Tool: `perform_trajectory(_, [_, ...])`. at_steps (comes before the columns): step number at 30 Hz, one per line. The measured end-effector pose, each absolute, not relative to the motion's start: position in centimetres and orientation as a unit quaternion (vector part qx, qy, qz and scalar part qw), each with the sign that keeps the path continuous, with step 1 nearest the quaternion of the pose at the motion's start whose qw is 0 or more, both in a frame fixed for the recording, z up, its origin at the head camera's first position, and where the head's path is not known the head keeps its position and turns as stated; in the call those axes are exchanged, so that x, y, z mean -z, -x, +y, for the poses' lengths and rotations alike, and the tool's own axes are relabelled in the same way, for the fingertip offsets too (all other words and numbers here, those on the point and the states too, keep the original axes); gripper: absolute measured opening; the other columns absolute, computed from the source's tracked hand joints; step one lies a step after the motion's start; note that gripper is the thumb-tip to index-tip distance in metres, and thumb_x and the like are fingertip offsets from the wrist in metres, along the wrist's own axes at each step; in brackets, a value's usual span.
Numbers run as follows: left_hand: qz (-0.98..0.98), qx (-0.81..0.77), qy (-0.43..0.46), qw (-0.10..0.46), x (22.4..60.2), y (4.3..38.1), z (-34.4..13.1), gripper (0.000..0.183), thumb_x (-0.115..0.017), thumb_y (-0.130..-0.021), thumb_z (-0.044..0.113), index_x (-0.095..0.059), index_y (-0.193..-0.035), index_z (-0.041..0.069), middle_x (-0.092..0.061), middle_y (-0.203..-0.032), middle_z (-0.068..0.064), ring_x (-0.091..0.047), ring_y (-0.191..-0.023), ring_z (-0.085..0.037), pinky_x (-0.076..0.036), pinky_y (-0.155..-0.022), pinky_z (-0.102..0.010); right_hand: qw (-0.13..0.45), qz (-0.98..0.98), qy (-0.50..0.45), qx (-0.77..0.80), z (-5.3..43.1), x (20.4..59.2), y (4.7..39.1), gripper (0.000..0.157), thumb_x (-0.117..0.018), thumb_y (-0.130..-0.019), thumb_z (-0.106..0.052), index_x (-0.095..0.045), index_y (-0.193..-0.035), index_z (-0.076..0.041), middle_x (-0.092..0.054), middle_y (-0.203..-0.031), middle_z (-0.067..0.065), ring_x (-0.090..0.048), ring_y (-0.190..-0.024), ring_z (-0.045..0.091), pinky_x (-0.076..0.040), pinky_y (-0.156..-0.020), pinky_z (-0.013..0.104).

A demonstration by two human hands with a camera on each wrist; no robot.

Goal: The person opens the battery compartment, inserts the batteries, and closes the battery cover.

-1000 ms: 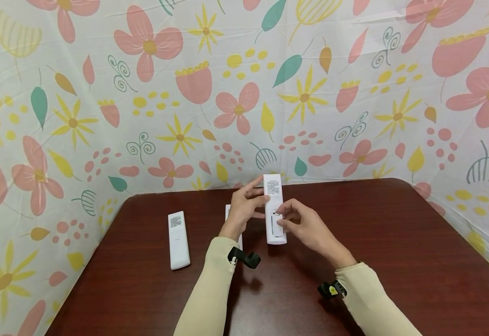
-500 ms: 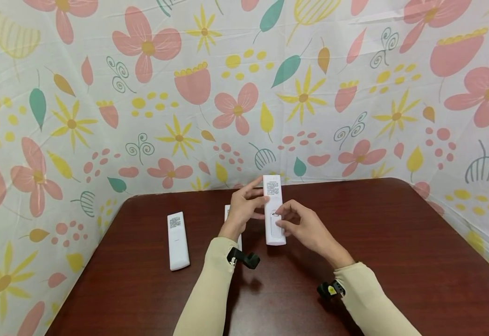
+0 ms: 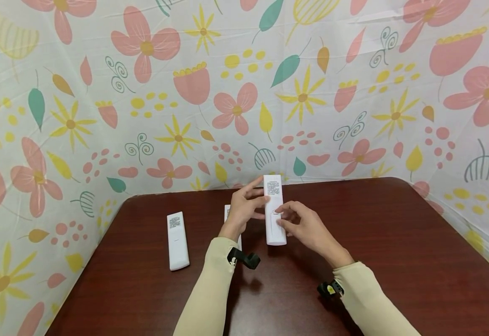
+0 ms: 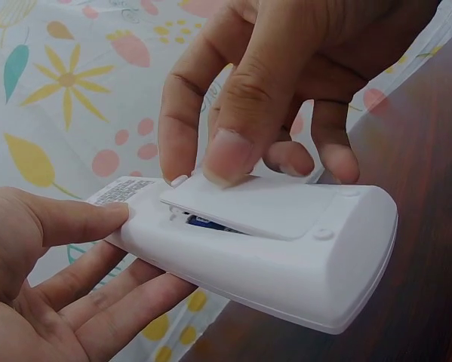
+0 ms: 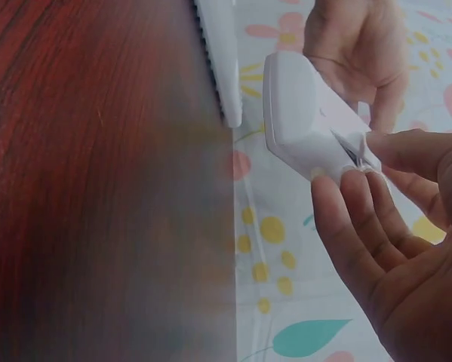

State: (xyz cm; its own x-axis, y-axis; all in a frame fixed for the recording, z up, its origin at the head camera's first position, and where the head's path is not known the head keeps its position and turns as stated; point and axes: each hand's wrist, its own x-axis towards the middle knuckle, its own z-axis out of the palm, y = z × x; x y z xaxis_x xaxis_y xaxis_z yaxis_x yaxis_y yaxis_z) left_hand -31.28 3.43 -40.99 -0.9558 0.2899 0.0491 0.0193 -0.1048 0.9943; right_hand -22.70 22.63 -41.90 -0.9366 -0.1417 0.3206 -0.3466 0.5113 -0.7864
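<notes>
My left hand grips a white remote control by its upper part, with the labelled back facing up. Thumb and fingers of my right hand pinch the battery cover over the lower half of that back. In the left wrist view the cover sits tilted, its lower end down in the remote and its upper end raised. Through the narrow gap a dark blue battery shows in the compartment. The right wrist view also has the cover's raised end between my right thumb and fingers.
Another white remote lies back up on the dark red wooden table to the left. A further white remote lies partly hidden behind my left hand and forearm. A flower-patterned cloth hangs behind the table.
The battery cover has come down closer to the remote's back, and the dark gap around it has narrowed. Both hands have stayed nearly in place.
</notes>
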Motion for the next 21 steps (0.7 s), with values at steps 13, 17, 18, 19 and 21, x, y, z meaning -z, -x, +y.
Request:
perform_trajectory(13, [0.659,-0.735,-0.125,0.100,41.11,31.31,3.47,0.059,-0.079,-0.098,0.008,-0.065,-0.149,0.034,-0.072,-0.126,-0.009,-0.077,-0.095,-0.029,-0.066,-0.065,-0.043,0.090,-0.827,-0.089,-0.547,22.46,42.20,23.31,0.068,-0.068,-0.105,-0.006,-0.036,-0.165,-0.008,-0.052,-0.145,0.026,-0.070,-0.109,0.038,-0.065,-0.077,0.046])
perform_trajectory(17, [0.658,-0.734,-0.132,0.103,41.11,31.22,3.53,0.059,-0.080,-0.098,0.009,-0.065,-0.149,0.034,-0.072,-0.127,-0.009,-0.077,-0.096,-0.029,-0.066,-0.065,-0.043,0.077,-0.822,-0.090,-0.557,22.47,42.29,23.26,0.073,-0.067,-0.106,-0.006,-0.029,-0.169,-0.014,-0.053,-0.145,0.026,-0.072,-0.105,0.036,-0.065,-0.074,0.049])
perform_trajectory(18, [0.658,-0.734,-0.133,0.103,41.10,31.20,3.54,0.059,-0.080,-0.098,0.009,-0.064,-0.149,0.034,-0.072,-0.127,-0.009,-0.077,-0.096,-0.029,-0.066,-0.066,-0.044,0.076,-0.821,-0.091,-0.559,22.48,42.32,23.26,0.074,-0.066,-0.107,-0.006,-0.029,-0.169,-0.014,-0.053,-0.144,0.026,-0.072,-0.104,0.036,-0.065,-0.073,0.049])
perform_trajectory(19, [0.659,-0.733,-0.133,0.104,41.09,31.20,3.55,0.059,-0.080,-0.098,0.010,-0.064,-0.149,0.034,-0.072,-0.127,-0.009,-0.077,-0.096,-0.029,-0.066,-0.066,-0.044,0.075,-0.820,-0.092,-0.559,22.48,42.34,23.25,0.073,-0.066,-0.107,-0.006,-0.029,-0.169,-0.015,-0.053,-0.143,0.026,-0.072,-0.103,0.035,-0.065,-0.072,0.049])
perform_trajectory(21, [0.659,-0.733,-0.132,0.105,41.08,31.18,3.57,0.059,-0.080,-0.098,0.010,-0.064,-0.149,0.034,-0.072,-0.127,-0.009,-0.077,-0.096,-0.029,-0.066,-0.068,-0.046,0.074,-0.820,-0.092,-0.560,22.50,42.40,23.27,0.073,-0.066,-0.107,-0.006,-0.030,-0.169,-0.017,-0.054,-0.142,0.026,-0.072,-0.100,0.035,-0.065,-0.070,0.048])
